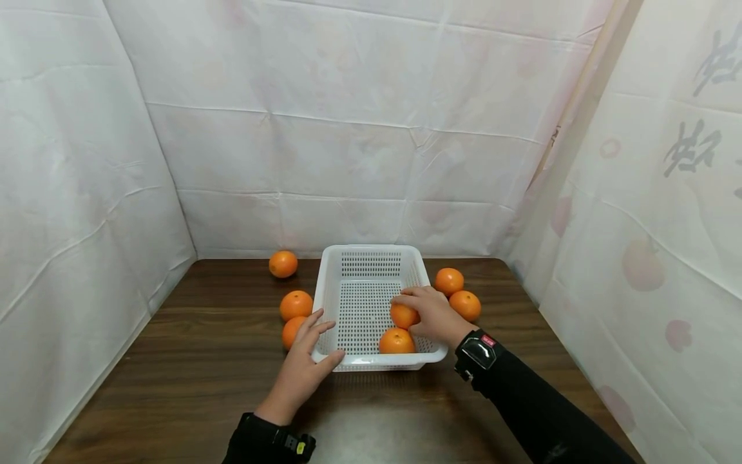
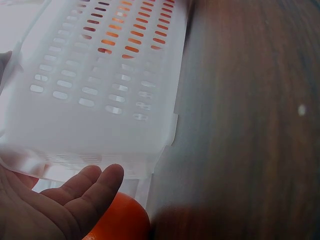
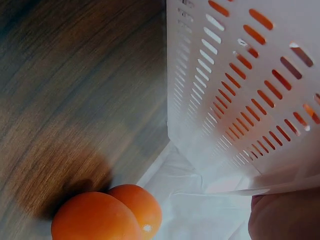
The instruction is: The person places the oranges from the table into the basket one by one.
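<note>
**Orange, white and brown**

The basket (image 1: 362, 306) is slotted white; the fruits (image 1: 397, 341) inside and beside it are orange. Beneath it, the tabletop (image 1: 191, 361) is dark brown, streaked; right of it, white cloth (image 1: 655, 200) bears pale pink prints (image 1: 643, 265) and grey characters (image 1: 692, 148).

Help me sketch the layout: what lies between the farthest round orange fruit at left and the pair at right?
The head view shows the white rectangular perforated plastic basket there, with the right hand across its right side.
</note>
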Demonstrator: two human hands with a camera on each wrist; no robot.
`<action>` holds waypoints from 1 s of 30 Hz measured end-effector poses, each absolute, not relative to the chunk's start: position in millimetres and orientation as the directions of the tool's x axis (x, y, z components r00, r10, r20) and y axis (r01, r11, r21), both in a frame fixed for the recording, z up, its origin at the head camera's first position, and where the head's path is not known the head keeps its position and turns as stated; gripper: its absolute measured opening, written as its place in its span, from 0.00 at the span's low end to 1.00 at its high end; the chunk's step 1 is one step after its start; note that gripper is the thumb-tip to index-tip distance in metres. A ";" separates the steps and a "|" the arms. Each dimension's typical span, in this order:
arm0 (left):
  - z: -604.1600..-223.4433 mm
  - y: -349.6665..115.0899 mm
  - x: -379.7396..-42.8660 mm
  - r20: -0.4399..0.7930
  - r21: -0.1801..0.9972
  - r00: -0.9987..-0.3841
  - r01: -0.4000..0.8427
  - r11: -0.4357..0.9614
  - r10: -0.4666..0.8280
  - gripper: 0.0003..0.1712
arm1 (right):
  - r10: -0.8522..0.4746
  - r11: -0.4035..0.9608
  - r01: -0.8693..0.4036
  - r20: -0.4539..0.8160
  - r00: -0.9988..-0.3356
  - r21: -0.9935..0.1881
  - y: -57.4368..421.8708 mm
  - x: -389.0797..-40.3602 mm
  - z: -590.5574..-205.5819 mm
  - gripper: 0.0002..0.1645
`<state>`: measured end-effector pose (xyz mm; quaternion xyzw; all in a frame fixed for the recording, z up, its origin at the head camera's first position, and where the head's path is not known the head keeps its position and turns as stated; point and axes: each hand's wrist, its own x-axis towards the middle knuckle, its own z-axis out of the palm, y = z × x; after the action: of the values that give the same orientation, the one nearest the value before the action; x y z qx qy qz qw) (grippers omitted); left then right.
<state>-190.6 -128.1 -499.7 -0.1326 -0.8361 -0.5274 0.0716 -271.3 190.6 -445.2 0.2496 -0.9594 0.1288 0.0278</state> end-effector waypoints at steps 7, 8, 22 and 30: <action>-500.3 -129.6 -191.6 0.275 0.854 -0.950 0.312 0.417 0.149 0.32 | -0.514 0.832 -0.528 0.125 -0.849 -0.170 189.0 -272.6 -443.7 0.26; -500.6 -129.8 -191.9 0.276 0.854 -0.950 0.313 0.416 0.149 0.32 | -0.520 0.832 -0.533 0.120 -0.846 -0.155 188.7 -272.8 -443.8 0.27; -501.5 -129.6 -192.4 0.268 0.852 -0.951 0.308 0.423 0.153 0.33 | -0.550 0.815 -0.558 0.096 -0.830 -0.154 190.4 -271.5 -446.3 0.19; -500.4 -128.2 -192.5 0.260 0.851 -0.954 0.300 0.432 0.151 0.33 | -0.536 0.816 -0.540 0.079 -0.840 -0.208 191.8 -274.3 -450.2 0.11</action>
<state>-192.5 -128.2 -500.4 -0.1339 -0.8429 -0.5161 0.0721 -274.3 191.8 -450.2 0.2825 -0.9527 0.1114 0.0085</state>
